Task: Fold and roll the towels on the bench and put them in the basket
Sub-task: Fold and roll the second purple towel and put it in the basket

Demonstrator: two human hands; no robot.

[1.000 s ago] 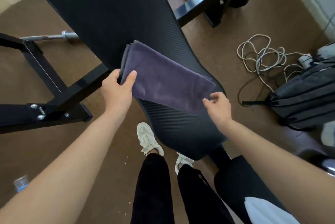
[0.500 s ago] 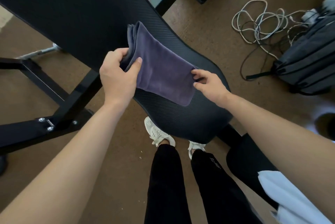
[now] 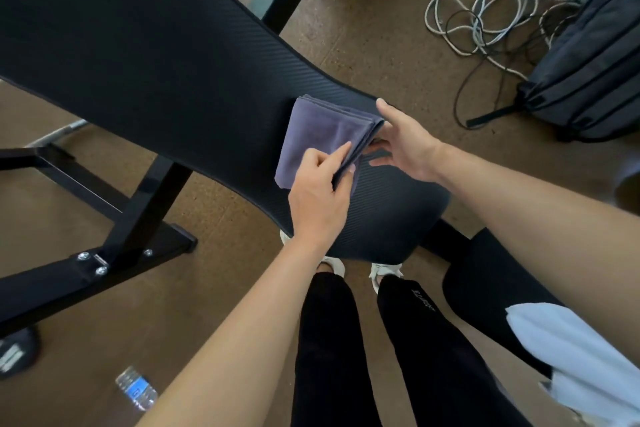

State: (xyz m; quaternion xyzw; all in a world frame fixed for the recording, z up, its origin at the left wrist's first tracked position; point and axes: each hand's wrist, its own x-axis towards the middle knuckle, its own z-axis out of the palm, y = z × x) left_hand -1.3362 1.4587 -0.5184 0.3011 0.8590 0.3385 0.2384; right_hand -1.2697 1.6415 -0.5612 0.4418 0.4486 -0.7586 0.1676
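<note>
Left hand pinches the near right edge of the folded purple towel, which lies on the black bench pad; right hand, at the towel's 3 o'clock, is spread loose, gripping nothing; cables lie at 1 o'clock

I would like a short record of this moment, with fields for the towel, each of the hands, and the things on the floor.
towel: purple towel, folded, lying on the black bench
left hand: pinches the towel's near edge
right hand: fingers open, beside the towel's folded edge
floor: backpack, cables, water bottle
</note>
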